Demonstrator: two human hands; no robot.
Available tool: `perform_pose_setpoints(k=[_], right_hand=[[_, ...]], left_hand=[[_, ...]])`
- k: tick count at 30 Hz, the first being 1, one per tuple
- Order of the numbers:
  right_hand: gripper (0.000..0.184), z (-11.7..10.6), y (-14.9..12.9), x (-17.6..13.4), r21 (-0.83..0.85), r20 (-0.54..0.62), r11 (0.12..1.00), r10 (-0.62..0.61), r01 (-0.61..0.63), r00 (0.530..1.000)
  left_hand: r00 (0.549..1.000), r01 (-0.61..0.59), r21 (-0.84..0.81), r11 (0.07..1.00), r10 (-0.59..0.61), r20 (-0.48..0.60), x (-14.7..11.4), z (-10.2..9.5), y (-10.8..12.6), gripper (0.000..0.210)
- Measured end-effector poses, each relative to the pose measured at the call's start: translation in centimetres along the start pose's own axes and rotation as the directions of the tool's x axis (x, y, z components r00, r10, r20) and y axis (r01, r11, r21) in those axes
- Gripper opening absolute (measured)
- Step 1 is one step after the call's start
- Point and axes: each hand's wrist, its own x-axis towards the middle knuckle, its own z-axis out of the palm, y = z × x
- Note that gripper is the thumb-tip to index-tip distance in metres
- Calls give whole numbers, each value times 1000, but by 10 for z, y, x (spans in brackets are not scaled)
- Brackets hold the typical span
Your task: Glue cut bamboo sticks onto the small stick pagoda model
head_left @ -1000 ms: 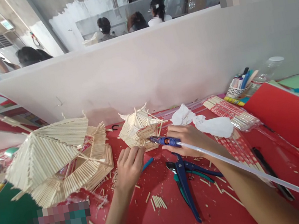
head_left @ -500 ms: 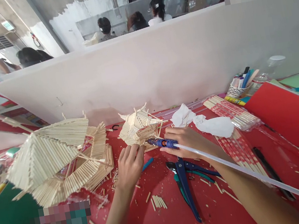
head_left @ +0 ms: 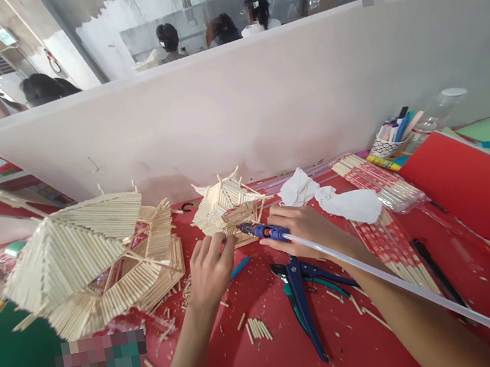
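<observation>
My right hand is wrapped round a blue glue gun, with a long translucent glue stick trailing from its back toward the lower right. The gun's dark nozzle reaches the near base of a small wooden-stick pavilion model. My left hand is at the near left of that model, fingers curled and closed; whatever they pinch is hidden. A blue pen-like tool lies beside this hand. Below my right hand lie dark-blue-handled cutters, over a green-handled tool.
A larger stick pavilion stands at left. Short cut sticks and scraps dot the red table. White tissue, packed sticks, a pen cup and a red board are at right. A pale partition rises behind.
The view has shifted slightly. Both hands and the glue gun keep nearly the same place at the small model.
</observation>
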Motion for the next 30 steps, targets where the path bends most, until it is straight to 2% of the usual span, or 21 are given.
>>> perform_pose_setpoints(k=[25, 30], right_hand=[[30, -5, -2, 1, -7, 8, 1000, 8, -8, 1000], [31, -13, 3, -1, -13, 19, 999, 34, -33, 999]], left_hand=[[1000, 19, -29, 999, -19, 18, 0, 0, 0, 15], [996, 80, -123, 989, -76, 38, 0, -4, -8, 13]])
